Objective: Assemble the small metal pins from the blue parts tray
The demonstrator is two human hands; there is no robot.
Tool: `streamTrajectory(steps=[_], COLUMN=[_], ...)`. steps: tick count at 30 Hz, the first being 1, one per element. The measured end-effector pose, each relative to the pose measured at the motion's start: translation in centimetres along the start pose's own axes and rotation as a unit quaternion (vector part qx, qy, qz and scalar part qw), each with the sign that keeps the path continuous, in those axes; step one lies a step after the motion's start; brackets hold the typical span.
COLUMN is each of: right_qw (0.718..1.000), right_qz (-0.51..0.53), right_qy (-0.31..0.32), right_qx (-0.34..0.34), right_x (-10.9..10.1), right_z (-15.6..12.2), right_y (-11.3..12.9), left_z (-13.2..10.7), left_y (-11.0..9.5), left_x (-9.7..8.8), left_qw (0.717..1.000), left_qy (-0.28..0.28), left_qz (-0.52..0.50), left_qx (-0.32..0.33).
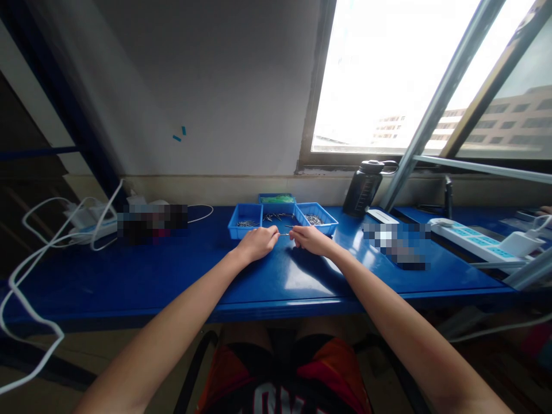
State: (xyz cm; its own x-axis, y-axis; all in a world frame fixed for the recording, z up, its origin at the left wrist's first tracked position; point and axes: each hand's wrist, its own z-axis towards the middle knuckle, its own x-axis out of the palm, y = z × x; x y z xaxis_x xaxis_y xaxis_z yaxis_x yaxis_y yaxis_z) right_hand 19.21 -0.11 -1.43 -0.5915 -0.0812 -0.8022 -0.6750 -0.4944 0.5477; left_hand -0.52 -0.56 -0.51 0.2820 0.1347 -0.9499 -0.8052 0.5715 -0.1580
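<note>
My left hand (259,242) and my right hand (309,240) meet above the blue table, just in front of some bins. Between their pinched fingertips runs a thin, shiny metal piece (284,234), too small to name exactly; each hand grips one end. The left blue bin (235,233) holds small metal parts (246,223), and more lie in the right blue bin (329,228). Longer, dark slim parts (276,217) rest in the middle section, partly behind my hands. Behind them, a smaller blue bin holds something green (278,199).
A black bottle (363,190) stands at the back right beneath the window. Further right lies a white power strip (474,238). White cables (37,253) and plugs crowd the left end. Metal posts rise at both sides, and the blue table edge (276,310) runs before my lap.
</note>
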Motion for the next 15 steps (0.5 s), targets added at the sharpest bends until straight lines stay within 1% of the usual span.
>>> streamTrajectory(steps=[6,15], right_qw=[1.0,1.0], right_qz=[-0.008,0.008], right_qy=[-0.014,-0.002], right_qx=[0.001,-0.007], right_x=[-0.09,-0.19], right_z=[-0.03,-0.15], right_y=[0.19,0.38], left_z=[0.08,0.0], left_y=[0.09,0.01], left_x=[0.13,0.0], left_qw=[1.0,1.0], left_qy=[0.015,0.003], left_qz=[0.006,-0.023], left_qx=[0.002,0.01])
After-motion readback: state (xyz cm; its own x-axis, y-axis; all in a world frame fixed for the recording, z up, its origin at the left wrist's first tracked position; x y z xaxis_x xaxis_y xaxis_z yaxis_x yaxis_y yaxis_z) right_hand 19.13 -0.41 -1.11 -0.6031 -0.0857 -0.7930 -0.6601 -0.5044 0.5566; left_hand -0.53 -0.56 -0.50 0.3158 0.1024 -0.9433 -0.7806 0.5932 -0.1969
